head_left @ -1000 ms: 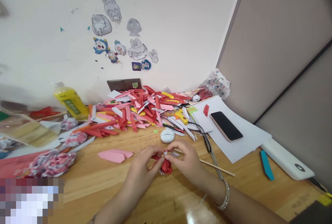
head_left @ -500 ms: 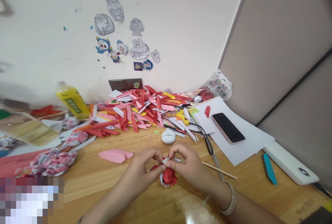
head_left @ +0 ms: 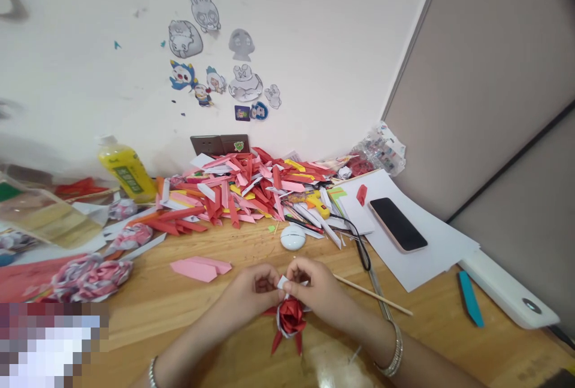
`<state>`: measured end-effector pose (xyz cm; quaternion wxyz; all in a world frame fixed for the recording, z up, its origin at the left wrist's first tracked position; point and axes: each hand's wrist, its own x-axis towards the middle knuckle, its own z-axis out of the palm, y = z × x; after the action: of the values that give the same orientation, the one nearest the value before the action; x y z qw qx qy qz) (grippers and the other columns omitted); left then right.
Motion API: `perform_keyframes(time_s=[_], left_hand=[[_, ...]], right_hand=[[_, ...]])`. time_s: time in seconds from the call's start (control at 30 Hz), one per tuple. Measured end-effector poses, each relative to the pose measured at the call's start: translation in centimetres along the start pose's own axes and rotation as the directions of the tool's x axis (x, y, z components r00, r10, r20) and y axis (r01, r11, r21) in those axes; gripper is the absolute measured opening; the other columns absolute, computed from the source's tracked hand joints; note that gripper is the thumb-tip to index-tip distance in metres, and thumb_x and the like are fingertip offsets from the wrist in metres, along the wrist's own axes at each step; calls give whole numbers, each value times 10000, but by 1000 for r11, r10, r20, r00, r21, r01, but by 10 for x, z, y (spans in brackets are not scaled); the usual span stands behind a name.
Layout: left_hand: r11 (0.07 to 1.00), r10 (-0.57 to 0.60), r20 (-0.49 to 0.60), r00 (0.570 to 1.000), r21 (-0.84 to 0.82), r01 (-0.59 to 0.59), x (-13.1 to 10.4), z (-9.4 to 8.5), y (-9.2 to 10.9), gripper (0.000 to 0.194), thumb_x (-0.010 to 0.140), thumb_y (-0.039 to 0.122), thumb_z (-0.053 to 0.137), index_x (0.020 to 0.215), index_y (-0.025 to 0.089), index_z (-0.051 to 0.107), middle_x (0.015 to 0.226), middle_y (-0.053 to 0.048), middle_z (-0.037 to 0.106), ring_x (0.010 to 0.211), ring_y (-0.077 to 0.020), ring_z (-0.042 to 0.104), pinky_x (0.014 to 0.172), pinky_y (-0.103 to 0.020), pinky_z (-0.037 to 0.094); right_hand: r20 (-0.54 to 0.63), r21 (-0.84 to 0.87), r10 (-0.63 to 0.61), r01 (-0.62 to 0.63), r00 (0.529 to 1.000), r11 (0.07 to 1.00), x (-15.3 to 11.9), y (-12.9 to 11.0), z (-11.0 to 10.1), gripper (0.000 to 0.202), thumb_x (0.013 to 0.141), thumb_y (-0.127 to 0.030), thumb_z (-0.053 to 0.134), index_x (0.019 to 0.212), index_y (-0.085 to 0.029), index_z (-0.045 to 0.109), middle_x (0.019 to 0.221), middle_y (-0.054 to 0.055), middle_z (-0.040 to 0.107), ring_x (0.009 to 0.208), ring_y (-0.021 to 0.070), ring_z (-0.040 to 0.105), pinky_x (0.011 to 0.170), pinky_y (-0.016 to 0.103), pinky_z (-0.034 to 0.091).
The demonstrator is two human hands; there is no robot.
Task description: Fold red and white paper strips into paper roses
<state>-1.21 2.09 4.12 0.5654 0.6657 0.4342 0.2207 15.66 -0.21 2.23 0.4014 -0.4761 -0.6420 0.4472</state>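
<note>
A red and white folded paper flower (head_left: 291, 317) hangs between my hands above the near part of the table, its rosette facing me and red points sticking out below. My left hand (head_left: 258, 288) pinches the flower's upper left edge. My right hand (head_left: 309, 285) grips the upper right edge, thumb and forefinger closed on a small white paper flap (head_left: 282, 282). The fingertips of both hands almost meet there. Just beyond them lies a white rounded case (head_left: 293, 237). A pink folded paper piece (head_left: 200, 269) rests to the left of my left hand.
Folded paper strips (head_left: 242, 187) heap against the wall, beside a yellow glue gun (head_left: 318, 202). A yellow bottle (head_left: 127, 171) and paper rosettes (head_left: 92, 277) stand left. Right are a phone (head_left: 398, 224), white sheets (head_left: 411, 271), a wooden stick (head_left: 375, 294) and a white device (head_left: 507, 292).
The flower has turned so that its red rosette faces me, and its lower red points now show. Both hands stay pinched at its top, slightly lower. The view has shifted a little.
</note>
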Motion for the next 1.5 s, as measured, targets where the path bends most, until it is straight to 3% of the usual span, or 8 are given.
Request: perform_keyframes(time_s=[0.17, 0.43, 0.7, 0.9, 1.1, 1.27, 1.5], left_hand=[[998, -17, -39, 999, 54, 20, -1, 0, 0, 222, 696, 368, 642, 655, 170, 547, 604, 32, 602, 584, -131, 570, 554, -228, 422], [975, -12, -88, 996, 219, 31, -9, 0, 15, 195, 670, 348, 625, 607, 186, 536, 561, 47, 552, 547, -135, 508, 508, -219, 349], [930, 38, -116, 992, 367, 8, -14, 1, 23, 167, 740, 312, 587, 624, 194, 609, 621, -3, 669, 619, -180, 598, 579, -242, 391], [919, 77, -71, 995, 392, -43, -16, 1, 27, 126, 748, 243, 572, 640, 200, 620, 658, 4, 687, 632, -169, 614, 594, -226, 410], [916, 79, -26, 997, 396, -63, -15, 0, 28, 68, 712, 172, 580, 688, 200, 638, 727, 2, 714, 706, -176, 648, 639, -222, 440], [905, 70, -8, 998, 420, -60, -16, 1, 30, 73, 721, 182, 586, 684, 192, 648, 706, 3, 708, 667, -169, 638, 606, -214, 431], [888, 76, -25, 997, 456, -56, -15, 2, 27, 122, 765, 192, 537, 687, 186, 631, 710, -8, 695, 668, -165, 624, 625, -225, 427]], right_hand=[[-18, -78, -18, 17, 1000, 997, 0, -4, -2, 124, 738, -95, 631, 682, -183, 564, 688, -37, 584, 675, 129, 542, 618, 222, 385], [147, -35, -17, 22, 989, 999, 0, -9, -18, 99, 712, -103, 678, 749, -180, 628, 727, -31, 620, 703, 135, 567, 646, 229, 422], [36, -182, -69, 75, 997, 980, -4, -14, -13, 127, 747, -128, 694, 682, -189, 603, 716, -19, 636, 715, 155, 585, 634, 240, 423], [145, -175, -52, 77, 988, 982, -6, -19, -21, 81, 766, -131, 688, 749, -193, 638, 762, -19, 666, 743, 155, 610, 652, 233, 430], [105, -188, -34, 54, 994, 981, -6, -16, -21, 98, 751, -115, 692, 715, -193, 645, 735, -25, 666, 727, 155, 615, 626, 226, 427], [192, -150, -33, 63, 981, 987, -6, -18, -24, 82, 757, -134, 703, 744, -199, 654, 771, -21, 683, 749, 159, 626, 649, 231, 441], [84, -198, -34, 50, 996, 979, -6, -11, -16, 113, 745, -109, 699, 684, -179, 636, 698, -22, 658, 692, 142, 599, 610, 215, 419]])
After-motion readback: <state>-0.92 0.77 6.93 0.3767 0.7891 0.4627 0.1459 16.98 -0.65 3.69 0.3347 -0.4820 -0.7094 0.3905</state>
